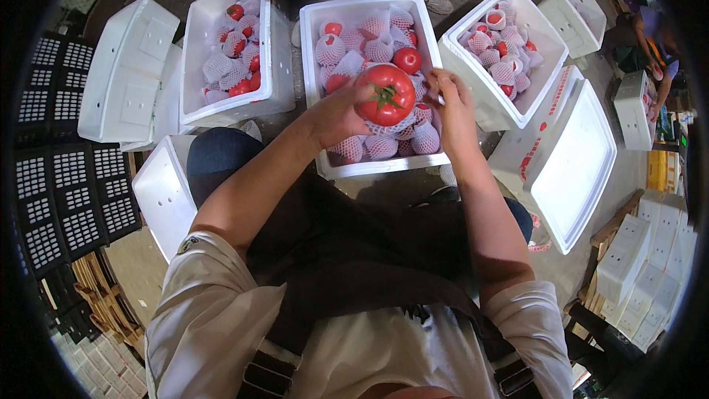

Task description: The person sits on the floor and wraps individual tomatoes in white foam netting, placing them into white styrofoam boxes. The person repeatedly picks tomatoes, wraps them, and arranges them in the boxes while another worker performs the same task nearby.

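Note:
My left hand (346, 113) holds a large red tomato (386, 95), its green calyx facing up. A white foam net sleeve (390, 126) shows just below the fruit. Under it stands a white foam box (378, 167) filled with tomatoes, most of them in foam nets. One bare tomato (407, 60) lies in that box, behind the held one. My right hand (455, 98) is at the box's right rim, fingers bent. A bit of white shows by its fingers; whether they grip it is unclear.
Netted tomatoes also fill a left foam box (282, 72) and a right foam box (518, 113). A foam lid (579, 166) leans at right. Black plastic crates (77, 194) are stacked left. A person (656, 50) works at far right; another person's shoe (437, 3) is ahead.

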{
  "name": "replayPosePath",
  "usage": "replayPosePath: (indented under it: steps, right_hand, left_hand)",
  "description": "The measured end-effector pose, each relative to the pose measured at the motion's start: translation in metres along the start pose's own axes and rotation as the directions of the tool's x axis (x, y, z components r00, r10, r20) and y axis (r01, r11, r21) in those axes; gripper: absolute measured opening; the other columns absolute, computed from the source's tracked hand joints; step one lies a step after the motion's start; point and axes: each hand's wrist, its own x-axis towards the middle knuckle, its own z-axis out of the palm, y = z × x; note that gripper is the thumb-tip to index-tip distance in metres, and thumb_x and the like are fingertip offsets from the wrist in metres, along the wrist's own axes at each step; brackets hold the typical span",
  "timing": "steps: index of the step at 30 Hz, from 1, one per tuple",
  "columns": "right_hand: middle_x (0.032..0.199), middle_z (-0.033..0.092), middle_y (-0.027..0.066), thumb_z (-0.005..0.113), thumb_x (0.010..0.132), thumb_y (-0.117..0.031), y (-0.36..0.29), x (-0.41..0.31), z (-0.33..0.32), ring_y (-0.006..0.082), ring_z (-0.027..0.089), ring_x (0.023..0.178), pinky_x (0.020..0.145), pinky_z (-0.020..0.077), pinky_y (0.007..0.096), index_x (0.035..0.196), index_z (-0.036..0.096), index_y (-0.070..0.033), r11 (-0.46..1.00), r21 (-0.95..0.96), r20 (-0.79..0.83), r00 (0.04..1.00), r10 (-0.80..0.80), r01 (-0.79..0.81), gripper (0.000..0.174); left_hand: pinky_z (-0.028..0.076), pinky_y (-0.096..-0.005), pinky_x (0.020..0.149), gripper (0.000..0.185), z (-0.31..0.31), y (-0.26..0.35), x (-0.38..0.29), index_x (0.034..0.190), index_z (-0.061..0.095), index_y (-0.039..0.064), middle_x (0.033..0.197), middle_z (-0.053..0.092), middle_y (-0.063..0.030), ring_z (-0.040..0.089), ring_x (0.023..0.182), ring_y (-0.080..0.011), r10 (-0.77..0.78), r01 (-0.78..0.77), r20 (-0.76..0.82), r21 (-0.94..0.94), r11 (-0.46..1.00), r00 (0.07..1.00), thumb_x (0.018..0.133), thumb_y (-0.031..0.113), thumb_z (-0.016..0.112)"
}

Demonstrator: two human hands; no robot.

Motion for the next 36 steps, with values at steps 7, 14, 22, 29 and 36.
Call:
replayPosePath:
  steps: [7,14,22,29,36]
  right_hand:
    - [0.117,0.063,0.0127,0.050,0.096,-0.032,0.004,-0.017,0.028,0.0217,0.063,0.105,0.091,0.0519,0.0360,0.120,0.058,-0.004,0.682,0.426,0.295,0.804,0.516,-0.594,0.038]
    - [0.105,0.064,0.0070,0.058,0.090,-0.018,0.007,-0.004,0.000,0.0188,0.064,0.096,0.088,0.0521,0.0349,0.113,0.057,-0.006,0.790,0.413,0.308,0.886,0.346,-0.452,0.026]
    - [0.071,0.042,-0.0028,0.064,0.087,-0.006,0.000,-0.019,0.019,0.0055,0.039,0.065,0.057,0.0347,0.0225,0.083,0.045,-0.007,0.863,-0.435,0.133,0.966,-0.221,0.257,0.019]
    - [0.072,0.041,-0.0036,0.065,0.087,-0.005,0.001,-0.015,0.017,0.0056,0.038,0.064,0.057,0.0347,0.0222,0.082,0.046,-0.007,0.944,-0.285,0.111,0.984,-0.141,0.168,0.019]
    - [0.073,0.040,-0.0054,0.062,0.089,-0.008,0.008,-0.012,0.015,0.0038,0.037,0.066,0.058,0.0306,0.0201,0.084,0.048,-0.009,0.987,-0.159,0.087,0.995,0.048,-0.034,0.015]
  left_hand:
    - [0.042,-0.0447,0.106,0.082,-0.008,-0.013,0.003,0.140,0.036,0.004,0.133,0.050,-0.0144,0.049,0.125,-0.0277,-0.032,0.043,0.115,-0.094,0.995,0.993,0.076,0.036,0.078]
    - [0.047,-0.0356,0.098,0.075,-0.006,-0.003,-0.005,0.138,0.037,0.007,0.127,0.051,-0.0127,0.052,0.119,-0.0218,-0.053,0.054,0.020,-0.051,0.997,0.998,0.076,0.022,0.076]
    - [0.048,-0.0333,0.094,0.081,-0.014,-0.001,0.005,0.138,0.036,0.007,0.126,0.050,-0.0151,0.055,0.115,-0.0257,0.216,-0.061,-0.172,0.632,0.773,0.961,0.070,0.019,0.080]
    - [0.047,-0.0347,0.096,0.079,-0.010,-0.010,0.009,0.135,0.039,0.008,0.127,0.050,-0.0161,0.055,0.115,-0.0265,0.298,-0.048,-0.214,0.733,0.678,0.930,0.070,0.024,0.081]
    - [0.044,-0.0342,0.098,0.071,-0.007,-0.014,0.008,0.133,0.042,0.007,0.128,0.050,-0.0166,0.054,0.116,-0.0274,0.352,-0.107,-0.218,0.697,0.709,0.910,0.074,0.025,0.076]
